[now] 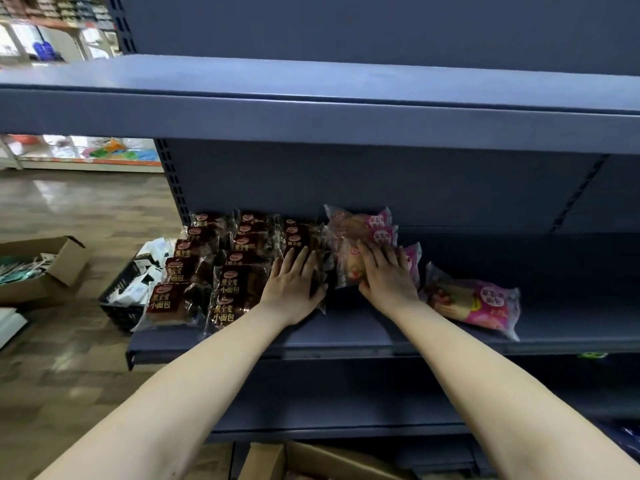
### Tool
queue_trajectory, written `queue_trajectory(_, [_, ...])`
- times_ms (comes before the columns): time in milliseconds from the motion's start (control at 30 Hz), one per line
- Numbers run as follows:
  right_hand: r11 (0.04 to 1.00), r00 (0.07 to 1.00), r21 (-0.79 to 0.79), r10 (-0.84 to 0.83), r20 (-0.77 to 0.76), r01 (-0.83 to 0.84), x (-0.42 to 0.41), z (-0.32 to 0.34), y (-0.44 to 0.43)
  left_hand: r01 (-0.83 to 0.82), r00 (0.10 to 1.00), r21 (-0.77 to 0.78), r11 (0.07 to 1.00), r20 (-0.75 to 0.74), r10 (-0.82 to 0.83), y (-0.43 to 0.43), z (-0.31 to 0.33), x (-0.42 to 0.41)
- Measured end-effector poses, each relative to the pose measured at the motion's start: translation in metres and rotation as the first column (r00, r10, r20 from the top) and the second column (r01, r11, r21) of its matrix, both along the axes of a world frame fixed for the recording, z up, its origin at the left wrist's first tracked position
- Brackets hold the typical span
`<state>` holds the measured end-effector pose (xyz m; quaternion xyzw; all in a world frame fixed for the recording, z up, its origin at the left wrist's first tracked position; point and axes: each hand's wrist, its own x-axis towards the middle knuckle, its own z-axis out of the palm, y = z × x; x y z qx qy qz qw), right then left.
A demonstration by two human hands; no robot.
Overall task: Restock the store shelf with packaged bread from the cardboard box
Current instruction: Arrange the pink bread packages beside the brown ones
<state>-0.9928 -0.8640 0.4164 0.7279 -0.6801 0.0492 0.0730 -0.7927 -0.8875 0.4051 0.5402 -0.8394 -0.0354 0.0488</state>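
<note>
Rows of dark brown bread packs (228, 271) fill the left end of the blue-grey shelf (346, 327). My left hand (294, 285) lies flat, fingers straight, on the front pack of the third brown row. To the right, pink bread packs (367, 230) are stacked in a row, and my right hand (388, 275) presses flat on the front one. One more pink pack (474, 301) lies alone further right on the shelf. The cardboard box (311, 462) shows at the bottom edge, below the shelves.
An upper shelf (311, 112) overhangs the working shelf. On the floor to the left stand a black crate (128, 292) of white packets and an open cardboard box (45, 268). The shelf stretches on to the right past the lone pink pack.
</note>
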Motion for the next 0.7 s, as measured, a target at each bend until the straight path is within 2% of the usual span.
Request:
queue_trajectory(200, [0.994, 0.994, 0.013, 0.109, 0.019, -0.11, 0.003, 0.0, -0.002, -0.004, 1.0, -0.012, 1.0, -0.022, 0.004, -0.001, -0.003, -0.002])
queue_trajectory(367, [0.998, 0.998, 0.019, 0.065, 0.009, -0.065, 0.014, -0.001, -0.008, 0.005, 1.0, -0.013, 1.0, -0.023, -0.005, -0.002, -0.002, -0.001])
queue_trajectory(700, [0.985, 0.993, 0.127, 0.118, 0.008, -0.118, 0.013, 0.006, -0.009, 0.0, 1.0, 0.009, 1.0, 0.008, 0.0, -0.001, 0.001, -0.002])
